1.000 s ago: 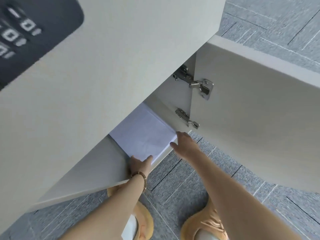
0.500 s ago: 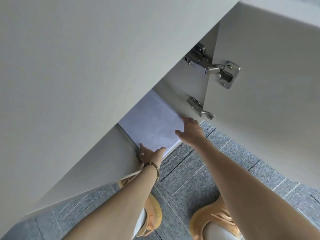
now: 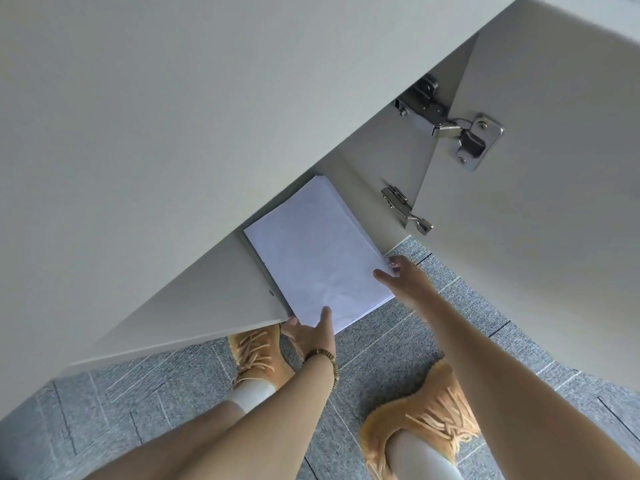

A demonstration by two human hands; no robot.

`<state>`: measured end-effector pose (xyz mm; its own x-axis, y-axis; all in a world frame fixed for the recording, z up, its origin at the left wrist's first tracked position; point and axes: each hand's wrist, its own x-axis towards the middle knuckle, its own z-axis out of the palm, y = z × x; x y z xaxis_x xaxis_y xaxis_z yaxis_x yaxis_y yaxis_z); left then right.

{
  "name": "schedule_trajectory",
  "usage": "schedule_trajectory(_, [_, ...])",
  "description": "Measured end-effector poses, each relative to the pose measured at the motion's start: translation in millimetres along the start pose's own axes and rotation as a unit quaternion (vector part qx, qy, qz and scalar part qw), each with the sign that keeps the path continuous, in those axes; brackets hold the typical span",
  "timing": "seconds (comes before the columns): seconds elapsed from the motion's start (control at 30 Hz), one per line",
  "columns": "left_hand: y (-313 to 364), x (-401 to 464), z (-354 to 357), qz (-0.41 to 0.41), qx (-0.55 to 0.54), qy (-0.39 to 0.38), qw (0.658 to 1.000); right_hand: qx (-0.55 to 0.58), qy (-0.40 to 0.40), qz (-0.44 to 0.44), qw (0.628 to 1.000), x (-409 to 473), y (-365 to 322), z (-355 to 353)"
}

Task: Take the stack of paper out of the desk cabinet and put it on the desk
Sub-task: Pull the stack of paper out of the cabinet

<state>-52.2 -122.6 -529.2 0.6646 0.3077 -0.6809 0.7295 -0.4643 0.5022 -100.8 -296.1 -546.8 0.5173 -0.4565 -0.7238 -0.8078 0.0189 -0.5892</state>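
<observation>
A white stack of paper (image 3: 311, 251) juts out of the open desk cabinet (image 3: 374, 174), its near end over the carpet. My left hand (image 3: 311, 332), with a bead bracelet at the wrist, grips the stack's near corner, thumb on top and fingers beneath. My right hand (image 3: 403, 277) holds the stack's right edge, thumb on the top sheet. The desk top (image 3: 173, 116) fills the upper left and hides the stack's far end.
The open cabinet door (image 3: 536, 202) stands at the right with two metal hinges (image 3: 457, 129). A pale lower panel (image 3: 194, 306) lies left of the stack. My two tan shoes (image 3: 258, 351) stand on grey carpet (image 3: 398, 341) below.
The stack has slid out of the cabinet toward me, with more of it showing. Both hands came back with it. The view has tilted downward and my shoes show more.
</observation>
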Motion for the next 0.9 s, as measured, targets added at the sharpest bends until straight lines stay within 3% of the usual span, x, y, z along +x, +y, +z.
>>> schedule_trajectory(0.13, [15, 11, -5, -0.050, -0.009, 0.070, 0.996, -0.002, -0.017, 0.001, 1.000, 8, -3, -1])
schedule_trajectory(0.2, [18, 15, -13, -0.063, 0.028, 0.060, 0.996, 0.007, -0.016, 0.012, 1.000, 6, -4, -3])
schedule_trajectory(0.3, [20, 19, -21, -0.086, 0.003, -0.037, 0.996, 0.005, -0.023, 0.023, 0.999, -6, -8, -7])
schedule_trajectory(0.43, [20, 21, -29, -0.145, -0.077, -0.202, 0.966, 0.011, -0.028, 0.022, 0.999, -31, -11, -18])
schedule_trajectory(0.6, [25, -14, -57, -0.082, -0.036, -0.230, 0.969, 0.042, -0.024, 0.038, 0.998, -80, -21, -40])
schedule_trajectory(0.9, [64, -165, -156, 0.022, -0.018, -0.304, 0.952, 0.093, 0.001, 0.029, 0.995, -243, -39, -83])
